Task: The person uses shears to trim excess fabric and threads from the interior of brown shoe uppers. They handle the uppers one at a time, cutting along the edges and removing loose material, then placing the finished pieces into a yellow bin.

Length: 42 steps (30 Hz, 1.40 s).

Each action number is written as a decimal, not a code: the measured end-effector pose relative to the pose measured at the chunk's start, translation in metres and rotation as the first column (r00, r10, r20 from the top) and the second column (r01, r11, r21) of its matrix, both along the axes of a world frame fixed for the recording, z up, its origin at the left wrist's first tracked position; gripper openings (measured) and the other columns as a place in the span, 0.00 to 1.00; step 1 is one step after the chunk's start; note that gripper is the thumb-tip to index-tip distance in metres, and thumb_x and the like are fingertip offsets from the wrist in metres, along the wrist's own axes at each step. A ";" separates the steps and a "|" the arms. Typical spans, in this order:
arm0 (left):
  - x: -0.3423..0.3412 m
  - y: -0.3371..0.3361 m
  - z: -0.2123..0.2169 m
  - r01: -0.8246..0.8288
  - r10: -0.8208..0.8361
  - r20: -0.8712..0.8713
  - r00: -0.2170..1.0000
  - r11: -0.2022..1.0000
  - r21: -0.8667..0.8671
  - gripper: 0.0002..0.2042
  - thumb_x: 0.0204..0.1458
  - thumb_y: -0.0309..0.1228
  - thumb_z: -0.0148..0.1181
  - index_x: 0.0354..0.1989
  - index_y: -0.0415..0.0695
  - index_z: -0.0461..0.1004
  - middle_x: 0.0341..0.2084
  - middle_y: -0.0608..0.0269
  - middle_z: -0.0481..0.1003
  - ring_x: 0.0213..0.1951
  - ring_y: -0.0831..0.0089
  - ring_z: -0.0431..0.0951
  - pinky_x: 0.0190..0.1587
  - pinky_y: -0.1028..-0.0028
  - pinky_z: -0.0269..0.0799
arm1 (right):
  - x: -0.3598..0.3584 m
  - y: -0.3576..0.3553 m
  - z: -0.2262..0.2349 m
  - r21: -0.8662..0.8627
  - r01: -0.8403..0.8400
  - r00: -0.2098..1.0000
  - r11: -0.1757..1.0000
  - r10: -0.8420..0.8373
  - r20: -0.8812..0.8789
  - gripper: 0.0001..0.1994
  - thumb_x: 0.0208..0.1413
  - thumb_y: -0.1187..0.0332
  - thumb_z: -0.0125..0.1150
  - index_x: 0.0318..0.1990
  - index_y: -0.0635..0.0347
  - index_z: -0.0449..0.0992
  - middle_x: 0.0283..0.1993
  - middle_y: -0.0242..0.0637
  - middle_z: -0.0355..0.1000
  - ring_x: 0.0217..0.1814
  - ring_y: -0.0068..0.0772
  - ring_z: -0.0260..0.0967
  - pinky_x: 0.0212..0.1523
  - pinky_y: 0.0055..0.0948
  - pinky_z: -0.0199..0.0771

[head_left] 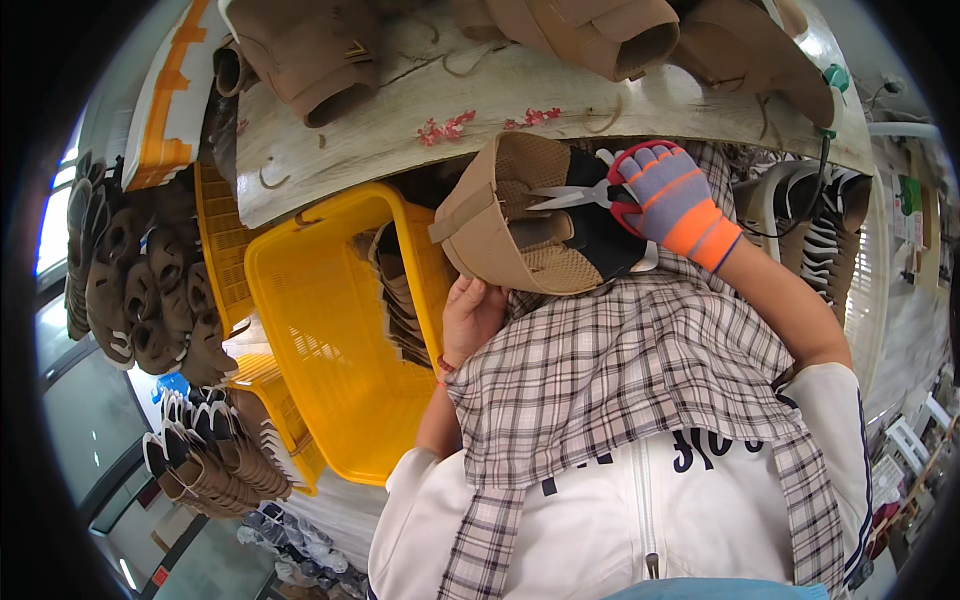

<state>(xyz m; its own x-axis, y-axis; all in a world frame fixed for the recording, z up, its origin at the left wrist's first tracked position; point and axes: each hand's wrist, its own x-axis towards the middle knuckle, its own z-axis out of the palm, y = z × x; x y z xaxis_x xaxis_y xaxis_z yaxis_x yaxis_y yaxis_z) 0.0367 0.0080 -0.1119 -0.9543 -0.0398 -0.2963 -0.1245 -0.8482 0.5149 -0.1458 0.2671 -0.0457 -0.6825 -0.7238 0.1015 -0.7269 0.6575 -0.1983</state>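
Note:
My bare left hand (472, 318) pinches the lower edge of a tan shoe upper (478, 222), which is tipped so that its dark-lined inside shows. My right hand (675, 205), in a grey and orange knit glove, is closed round a pair of red-handled scissors (580, 195). The blades stand apart and point left into the opening of the upper. Whether they touch the material I cannot tell. A plaid apron (620, 350) covers my lap beneath the upper.
A worn pale table (520, 95) with several brown shoe uppers (320, 65) lies ahead. To my left stands a yellow plastic basket (330, 350) with stacked uppers (395, 290) inside. More uppers hang at far left (150, 265) and stand at right (815, 230) near a dark cable.

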 end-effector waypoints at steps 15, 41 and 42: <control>-0.004 0.011 0.011 0.021 -0.020 0.072 0.997 1.000 -0.021 0.18 0.57 0.31 0.56 0.54 0.38 0.68 0.53 0.60 0.72 0.56 0.66 0.68 0.60 0.65 0.59 | -0.004 0.023 -0.011 -0.033 0.055 0.998 0.998 -0.056 -0.035 0.22 0.40 0.54 0.69 0.41 0.54 0.74 0.37 0.37 0.72 0.40 0.40 0.70 0.43 0.36 0.68; -0.014 0.001 0.027 0.139 -0.139 0.002 0.990 0.990 -0.022 0.19 0.59 0.30 0.50 0.57 0.37 0.65 0.56 0.59 0.69 0.59 0.64 0.66 0.62 0.63 0.58 | 0.008 0.043 -0.051 0.066 0.156 0.982 0.986 -0.162 0.098 0.16 0.40 0.58 0.69 0.36 0.52 0.74 0.31 0.37 0.74 0.34 0.41 0.72 0.35 0.37 0.72; -0.018 -0.001 0.031 0.146 -0.146 -0.001 0.989 0.989 -0.008 0.19 0.59 0.29 0.48 0.58 0.37 0.65 0.57 0.58 0.68 0.59 0.64 0.66 0.62 0.63 0.59 | 0.010 0.048 -0.054 0.063 0.160 0.984 0.985 -0.164 0.064 0.16 0.41 0.56 0.68 0.36 0.52 0.74 0.30 0.37 0.74 0.33 0.41 0.73 0.35 0.37 0.72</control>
<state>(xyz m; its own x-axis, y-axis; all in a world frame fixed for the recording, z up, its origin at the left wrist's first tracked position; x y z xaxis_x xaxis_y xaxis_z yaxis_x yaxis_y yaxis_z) 0.0191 0.0074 -0.0812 -0.9504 0.0975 -0.2955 -0.2461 -0.8168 0.5218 -0.1359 0.3152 -0.1000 -0.7950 -0.6065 0.0118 -0.5958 0.7771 -0.2027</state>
